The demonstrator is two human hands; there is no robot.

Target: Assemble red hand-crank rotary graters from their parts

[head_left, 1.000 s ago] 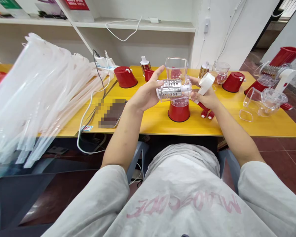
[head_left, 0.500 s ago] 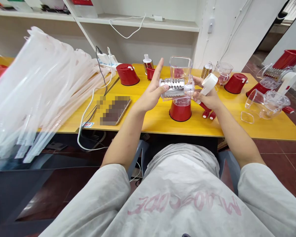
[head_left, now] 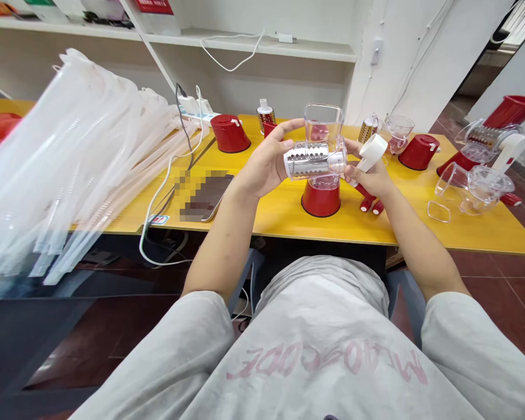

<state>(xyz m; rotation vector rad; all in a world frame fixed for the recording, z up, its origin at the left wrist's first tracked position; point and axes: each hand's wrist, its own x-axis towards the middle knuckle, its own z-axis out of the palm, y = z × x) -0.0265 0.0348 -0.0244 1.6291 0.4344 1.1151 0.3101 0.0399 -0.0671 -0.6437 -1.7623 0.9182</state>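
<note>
Rotary grater stands near the front middle of the yellow bench [head_left: 262, 219], on its red base [head_left: 320, 199]. Clear housing [head_left: 322, 125] sits above the base, hopper opening upward.

Left hand [head_left: 266, 166]: curled around the left end of the perforated metal drum [head_left: 308, 162], fingers over the top, gripping it. The drum lies horizontal inside the housing.

Right hand [head_left: 373, 176]: closed around the white crank handle [head_left: 373, 151] on the housing's right side.

2 loose red bases on the bench: 1 behind-left [head_left: 230, 133], 1 behind-right [head_left: 420, 151]. Spare drum [head_left: 265, 114] upright at the back edge. Pixelated flat device [head_left: 205, 195] left of the left forearm. Stack of clear plastic bags [head_left: 61, 151] at far left. Second assembled grater [head_left: 490, 137] at far right, with an empty clear housing [head_left: 476, 186] lying in front of it.
</note>
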